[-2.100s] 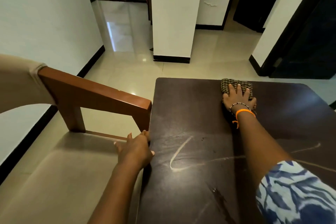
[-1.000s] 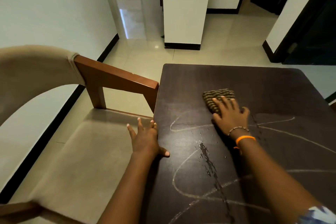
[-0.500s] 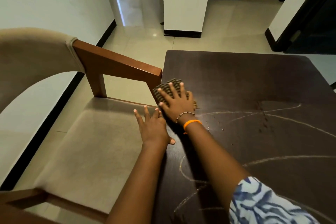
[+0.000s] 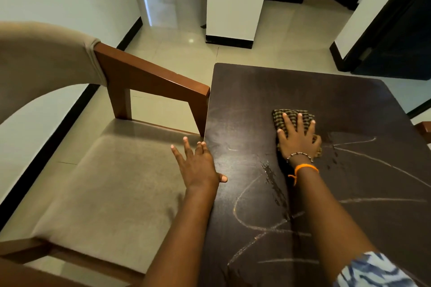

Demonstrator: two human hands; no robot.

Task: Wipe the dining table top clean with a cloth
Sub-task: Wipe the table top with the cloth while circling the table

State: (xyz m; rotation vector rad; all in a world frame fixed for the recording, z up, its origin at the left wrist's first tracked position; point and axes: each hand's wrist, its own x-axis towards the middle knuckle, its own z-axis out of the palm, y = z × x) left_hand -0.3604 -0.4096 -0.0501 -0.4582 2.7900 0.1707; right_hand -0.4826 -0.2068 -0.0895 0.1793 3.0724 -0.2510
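The dark brown dining table top [image 4: 268, 91] fills the right half of the view, with pale chalky lines and a wet streak across its near part. My right hand [image 4: 298, 137] lies flat, fingers spread, pressing a checked brown cloth [image 4: 279, 119] onto the table's middle. My left hand [image 4: 198, 165] rests open at the table's left edge, thumb on the top and fingers out over the chair seat.
A wooden armchair [image 4: 149, 79] with a beige seat and backrest stands tight against the table's left edge. Beyond the table lie pale floor tiles, a white pillar [image 4: 233, 0] and dark doorways at the right. Another wooden piece [image 4: 425, 128] shows at the right edge.
My right hand has swept the cloth from the table's left edge, near the chair arm, rightward toward the middle. My left hand has stayed at the edge.
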